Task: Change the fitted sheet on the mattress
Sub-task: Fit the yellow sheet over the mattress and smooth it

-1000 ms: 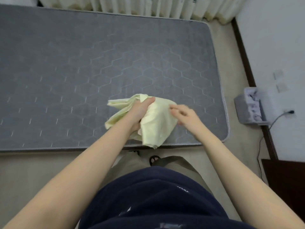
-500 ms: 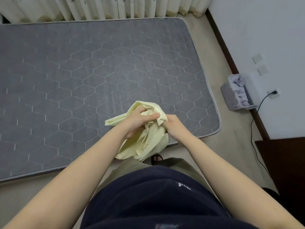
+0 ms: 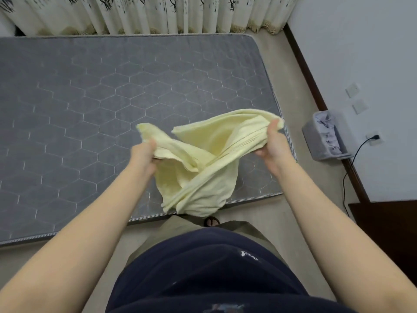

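A bare grey mattress (image 3: pixel 112 98) with a hexagon quilt pattern lies on the floor in front of me. I hold a pale yellow fitted sheet (image 3: pixel 203 168) above its near right corner, bunched and twisted. My left hand (image 3: pixel 144 154) grips one gathered end of the sheet. My right hand (image 3: pixel 272 145) grips another bunched edge, thumb on top. The middle of the sheet sags in a hanging fold between my hands, down to the mattress's near edge.
Patterned curtains (image 3: pixel 158 14) hang behind the mattress. A translucent bin (image 3: pixel 325 136) with cloth in it stands by the right wall, beside a plugged-in cable (image 3: pixel 352 163). Dark wooden furniture (image 3: pixel 388 227) is at the right. Beige floor (image 3: pixel 293 86) runs along the mattress's right side.
My hands were close together on the bunched sheet; they have moved apart, the right hand out to the right, and the sheet has spread between them.
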`<state>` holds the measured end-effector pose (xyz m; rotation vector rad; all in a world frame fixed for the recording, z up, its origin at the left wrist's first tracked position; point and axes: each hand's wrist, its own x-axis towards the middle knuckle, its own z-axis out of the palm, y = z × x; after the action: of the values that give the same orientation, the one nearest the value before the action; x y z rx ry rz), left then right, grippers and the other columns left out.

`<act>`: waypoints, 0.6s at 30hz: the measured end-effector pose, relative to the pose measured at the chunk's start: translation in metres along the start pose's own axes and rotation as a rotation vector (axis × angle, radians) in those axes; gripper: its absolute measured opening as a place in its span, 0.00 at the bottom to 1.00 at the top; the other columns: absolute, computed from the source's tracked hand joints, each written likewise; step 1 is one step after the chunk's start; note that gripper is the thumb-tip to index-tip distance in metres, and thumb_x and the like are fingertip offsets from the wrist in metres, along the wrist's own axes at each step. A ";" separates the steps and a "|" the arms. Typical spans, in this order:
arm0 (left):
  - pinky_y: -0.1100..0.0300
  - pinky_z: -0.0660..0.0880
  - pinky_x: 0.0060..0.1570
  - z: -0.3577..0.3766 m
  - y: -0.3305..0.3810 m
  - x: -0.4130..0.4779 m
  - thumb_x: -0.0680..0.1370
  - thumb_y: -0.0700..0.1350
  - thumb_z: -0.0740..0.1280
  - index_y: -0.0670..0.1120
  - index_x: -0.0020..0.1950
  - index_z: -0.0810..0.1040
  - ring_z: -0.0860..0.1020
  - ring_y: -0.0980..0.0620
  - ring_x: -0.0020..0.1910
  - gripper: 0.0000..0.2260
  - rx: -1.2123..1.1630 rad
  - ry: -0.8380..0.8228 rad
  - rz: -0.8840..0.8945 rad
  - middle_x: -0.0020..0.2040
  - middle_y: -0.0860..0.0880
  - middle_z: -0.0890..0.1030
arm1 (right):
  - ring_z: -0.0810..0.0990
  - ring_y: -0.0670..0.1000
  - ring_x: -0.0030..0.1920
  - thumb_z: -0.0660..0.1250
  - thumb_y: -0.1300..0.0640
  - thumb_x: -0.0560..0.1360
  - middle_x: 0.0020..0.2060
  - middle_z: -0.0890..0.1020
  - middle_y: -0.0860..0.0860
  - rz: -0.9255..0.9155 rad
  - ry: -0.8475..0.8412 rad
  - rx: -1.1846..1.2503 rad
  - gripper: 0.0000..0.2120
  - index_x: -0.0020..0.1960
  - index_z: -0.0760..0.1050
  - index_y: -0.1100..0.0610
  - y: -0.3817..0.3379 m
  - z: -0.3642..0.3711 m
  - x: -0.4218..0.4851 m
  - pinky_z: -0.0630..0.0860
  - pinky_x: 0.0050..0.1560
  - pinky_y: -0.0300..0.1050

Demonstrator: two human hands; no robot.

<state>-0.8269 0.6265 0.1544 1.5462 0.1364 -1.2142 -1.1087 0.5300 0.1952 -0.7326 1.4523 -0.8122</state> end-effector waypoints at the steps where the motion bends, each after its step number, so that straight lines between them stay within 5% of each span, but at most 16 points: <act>1: 0.47 0.76 0.55 -0.018 0.005 0.005 0.81 0.33 0.56 0.37 0.69 0.68 0.77 0.41 0.57 0.16 -0.093 0.043 0.005 0.59 0.39 0.75 | 0.85 0.50 0.45 0.51 0.40 0.82 0.48 0.85 0.51 -0.005 0.061 0.072 0.23 0.57 0.75 0.56 -0.004 -0.013 0.005 0.82 0.38 0.50; 6: 0.50 0.68 0.67 -0.119 0.002 0.016 0.81 0.30 0.49 0.42 0.63 0.72 0.70 0.45 0.69 0.17 -0.265 0.257 -0.011 0.71 0.45 0.70 | 0.82 0.53 0.50 0.50 0.39 0.82 0.58 0.82 0.52 0.082 0.275 0.050 0.21 0.62 0.71 0.52 0.024 -0.076 0.017 0.80 0.51 0.56; 10: 0.53 0.70 0.62 -0.148 -0.009 0.007 0.83 0.32 0.51 0.47 0.46 0.72 0.72 0.51 0.68 0.15 -0.385 0.345 -0.087 0.70 0.50 0.73 | 0.80 0.59 0.55 0.53 0.38 0.81 0.54 0.79 0.53 0.210 0.353 0.013 0.25 0.67 0.69 0.55 0.062 -0.094 0.015 0.78 0.54 0.59; 15: 0.76 0.71 0.49 -0.114 0.013 0.001 0.83 0.36 0.54 0.35 0.68 0.70 0.66 0.49 0.72 0.15 -0.491 0.203 -0.075 0.73 0.43 0.68 | 0.81 0.58 0.55 0.55 0.39 0.79 0.57 0.80 0.57 0.216 0.286 -0.076 0.28 0.68 0.69 0.60 0.049 -0.070 0.026 0.79 0.54 0.57; 18: 0.81 0.53 0.58 -0.091 0.037 -0.014 0.84 0.39 0.55 0.29 0.65 0.69 0.62 0.40 0.73 0.15 -0.595 0.130 -0.061 0.71 0.34 0.68 | 0.81 0.55 0.53 0.58 0.41 0.79 0.57 0.80 0.56 0.056 0.203 -0.134 0.26 0.67 0.70 0.60 0.017 -0.044 0.030 0.79 0.49 0.50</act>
<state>-0.7541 0.6907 0.1768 1.0986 0.5798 -0.9969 -1.1538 0.5163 0.1643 -0.7228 1.7154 -0.7684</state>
